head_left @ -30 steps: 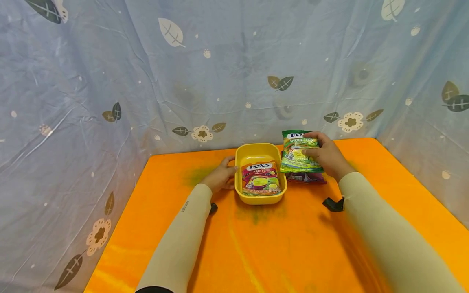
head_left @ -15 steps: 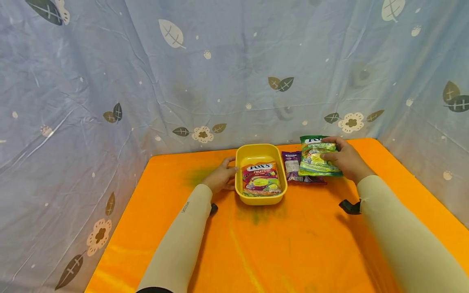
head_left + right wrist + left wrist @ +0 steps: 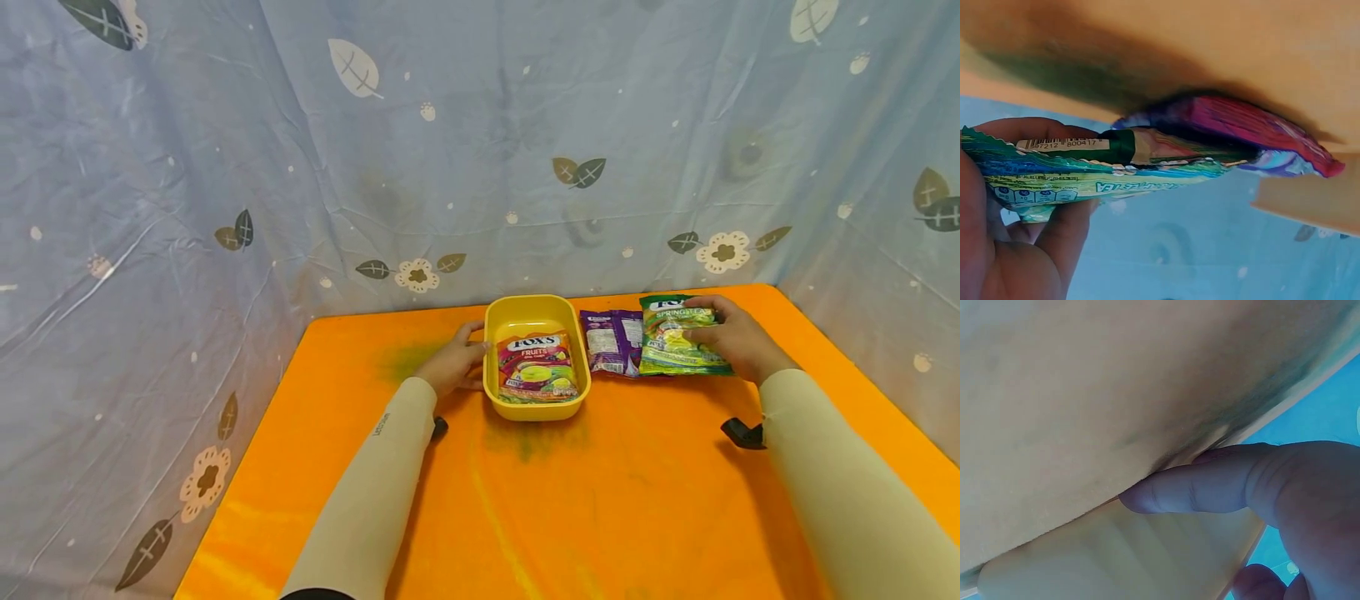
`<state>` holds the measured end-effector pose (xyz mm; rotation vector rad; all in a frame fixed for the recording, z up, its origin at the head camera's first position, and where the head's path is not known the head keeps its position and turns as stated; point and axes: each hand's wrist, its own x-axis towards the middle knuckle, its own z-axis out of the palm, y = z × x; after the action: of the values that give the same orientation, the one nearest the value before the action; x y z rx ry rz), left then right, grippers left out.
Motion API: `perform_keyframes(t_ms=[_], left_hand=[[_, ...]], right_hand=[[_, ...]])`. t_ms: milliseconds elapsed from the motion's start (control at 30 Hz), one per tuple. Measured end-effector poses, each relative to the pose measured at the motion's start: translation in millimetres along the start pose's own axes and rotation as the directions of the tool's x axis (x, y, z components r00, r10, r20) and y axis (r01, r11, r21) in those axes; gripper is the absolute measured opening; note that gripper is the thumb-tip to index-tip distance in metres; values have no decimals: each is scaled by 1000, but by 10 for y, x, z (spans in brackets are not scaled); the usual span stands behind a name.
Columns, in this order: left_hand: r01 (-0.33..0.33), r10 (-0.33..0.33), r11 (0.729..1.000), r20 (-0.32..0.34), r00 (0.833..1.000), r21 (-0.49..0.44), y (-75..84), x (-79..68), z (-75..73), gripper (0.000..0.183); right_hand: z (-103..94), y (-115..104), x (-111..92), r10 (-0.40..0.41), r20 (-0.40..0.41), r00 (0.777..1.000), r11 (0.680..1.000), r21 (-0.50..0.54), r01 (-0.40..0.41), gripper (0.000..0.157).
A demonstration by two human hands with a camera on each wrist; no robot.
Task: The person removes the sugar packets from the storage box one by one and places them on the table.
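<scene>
My right hand [image 3: 738, 340] grips a green FOX'S Spring Tea candy bag [image 3: 667, 337] by its right side. In the right wrist view the thumb and fingers lie on both faces of this green bag [image 3: 1054, 181]. A purple candy bag [image 3: 602, 342] lies back-side up on the table, its right part covered by the green bag. My left hand [image 3: 452, 362] touches the left wall of a yellow plastic tub [image 3: 536, 412]. One straight finger lies against the tub wall [image 3: 1085, 556] in the left wrist view. Inside the tub lies a red FOX'S Fruits candy bag [image 3: 536, 367].
An orange cloth [image 3: 570, 500] covers the table, with dark green stains around the tub. A blue-grey patterned curtain [image 3: 480, 150] hangs close behind the table's back edge and along both sides. Black wrist mounts [image 3: 744, 433] stick out beside the sleeves.
My right hand has carried the green candy bag rightward and lower, away from the tub, uncovering more of the purple bag. The left hand and the tub stay in place.
</scene>
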<state>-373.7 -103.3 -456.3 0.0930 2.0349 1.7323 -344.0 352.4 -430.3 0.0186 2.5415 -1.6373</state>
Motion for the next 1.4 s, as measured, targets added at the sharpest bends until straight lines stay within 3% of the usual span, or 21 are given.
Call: perform_keyframes(t_ms=[367, 567, 900, 1400], left_hand=[[-22, 22, 1000, 17, 1000, -20, -18, 34, -24, 55], [-12, 12, 1000, 16, 1000, -17, -23, 37, -28, 55], [-23, 23, 1000, 12, 1000, -11, -40, 71, -39, 55], [-19, 19, 1000, 13, 1000, -19, -11, 44, -24, 55]], right_hand=[[-153, 192, 47, 27, 64, 998, 999, -26, -25, 65], [-212, 351, 33, 5, 79, 997, 997, -75, 1, 66], [-216, 255, 94, 6, 73, 997, 967, -254, 12, 66], [-172, 241, 55, 46, 9, 999, 940, -340, -40, 71]])
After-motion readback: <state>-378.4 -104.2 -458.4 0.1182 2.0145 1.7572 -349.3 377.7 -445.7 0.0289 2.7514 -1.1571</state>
